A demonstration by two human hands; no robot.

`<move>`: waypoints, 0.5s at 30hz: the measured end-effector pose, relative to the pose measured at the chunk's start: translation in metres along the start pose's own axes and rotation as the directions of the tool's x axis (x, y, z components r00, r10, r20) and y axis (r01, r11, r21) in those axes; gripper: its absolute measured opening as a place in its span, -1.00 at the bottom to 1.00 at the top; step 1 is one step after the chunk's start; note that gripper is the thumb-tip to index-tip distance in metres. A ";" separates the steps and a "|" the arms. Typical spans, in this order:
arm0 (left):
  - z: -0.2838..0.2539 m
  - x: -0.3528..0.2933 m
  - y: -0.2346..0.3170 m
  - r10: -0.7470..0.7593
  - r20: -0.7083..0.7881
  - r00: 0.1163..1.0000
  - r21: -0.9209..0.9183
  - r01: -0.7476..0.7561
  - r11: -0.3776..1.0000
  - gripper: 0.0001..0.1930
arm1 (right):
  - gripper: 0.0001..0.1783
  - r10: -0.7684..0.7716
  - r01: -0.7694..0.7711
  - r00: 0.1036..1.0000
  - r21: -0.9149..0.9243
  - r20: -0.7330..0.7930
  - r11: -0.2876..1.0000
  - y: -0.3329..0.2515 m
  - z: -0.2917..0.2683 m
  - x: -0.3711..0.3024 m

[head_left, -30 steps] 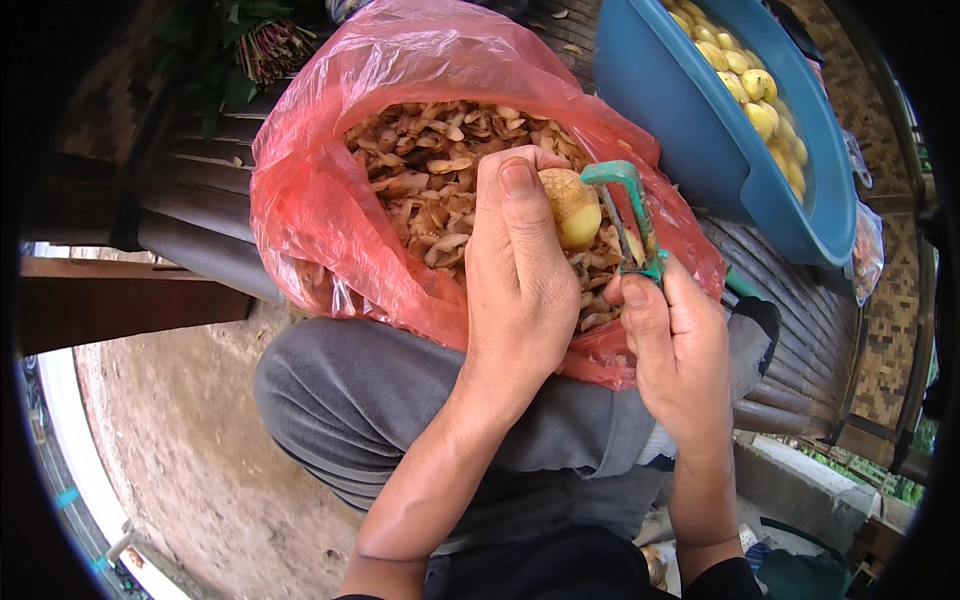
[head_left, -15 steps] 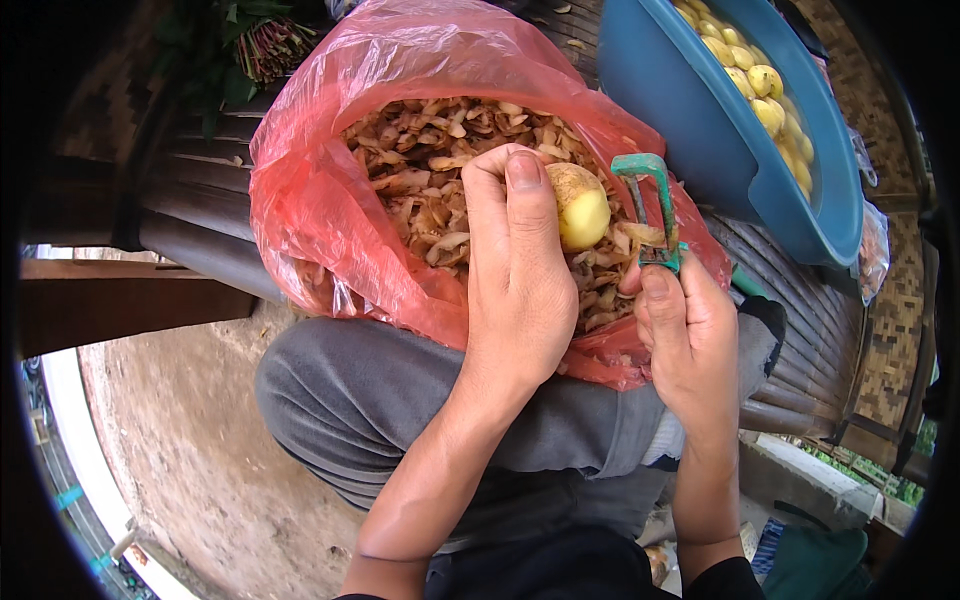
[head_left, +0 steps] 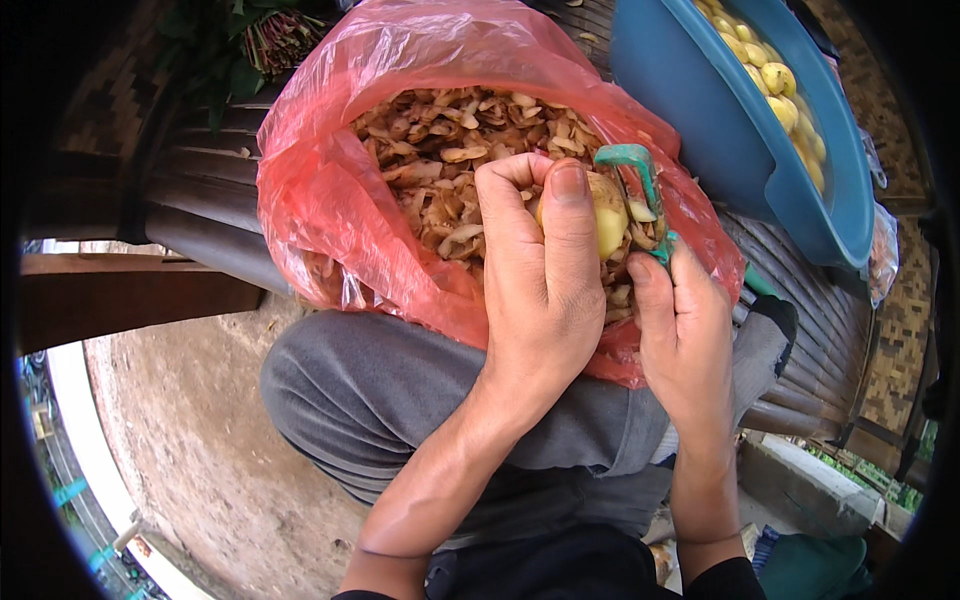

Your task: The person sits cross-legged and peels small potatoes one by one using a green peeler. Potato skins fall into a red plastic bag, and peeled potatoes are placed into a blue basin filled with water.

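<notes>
My left hand (head_left: 545, 265) is closed around a partly peeled potato (head_left: 609, 222), whose yellow flesh shows beside the thumb. In my right hand (head_left: 685, 325) is a green peeler (head_left: 648, 180), gripped by its handle end. The peeler's blade lies against or very close to the potato's right side, with a bit of peel caught in its frame. Both hands are over an open red plastic bag (head_left: 330, 190) full of brown potato peelings (head_left: 435, 180). The palm side of my left hand and much of the potato are hidden.
At the upper right stands a blue tub (head_left: 700, 120) with many peeled potatoes (head_left: 778, 78). Dark bamboo slats (head_left: 200, 235) carry the bag and tub. Leafy greens (head_left: 270, 45) lie at the far left. My bent leg (head_left: 370, 400) is just below the bag.
The peeler has come left onto or right up to the potato. My left hand has shifted slightly right, covering more of the potato. The whole view has moved a little.
</notes>
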State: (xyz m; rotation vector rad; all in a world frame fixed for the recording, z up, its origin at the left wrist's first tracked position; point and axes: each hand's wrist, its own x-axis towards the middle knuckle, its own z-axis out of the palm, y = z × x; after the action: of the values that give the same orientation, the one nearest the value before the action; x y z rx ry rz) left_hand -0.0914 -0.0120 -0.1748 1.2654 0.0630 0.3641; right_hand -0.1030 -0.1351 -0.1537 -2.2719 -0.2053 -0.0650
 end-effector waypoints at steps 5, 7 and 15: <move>0.005 0.001 -0.001 -0.047 0.025 0.999 0.093 0.044 0.995 -0.50 | -0.73 0.235 -0.226 0.972 0.240 -0.009 0.944 -0.002 -0.012 -0.002; 0.005 0.003 -0.003 -0.171 0.019 0.985 0.022 0.171 0.985 -0.46 | -0.74 0.183 -0.194 0.981 0.196 0.069 0.961 -0.005 -0.016 -0.013; 0.000 0.001 -0.006 -0.042 0.026 0.999 0.185 0.037 0.982 -0.66 | -0.74 -0.026 0.025 1.000 -0.027 -0.016 0.999 -0.006 -0.005 -0.013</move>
State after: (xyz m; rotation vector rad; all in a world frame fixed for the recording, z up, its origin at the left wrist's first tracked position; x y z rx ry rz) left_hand -0.0889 -0.0131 -0.1802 1.4502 0.0982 0.3106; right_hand -0.1165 -0.1363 -0.1475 -2.2953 -0.2257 -0.1006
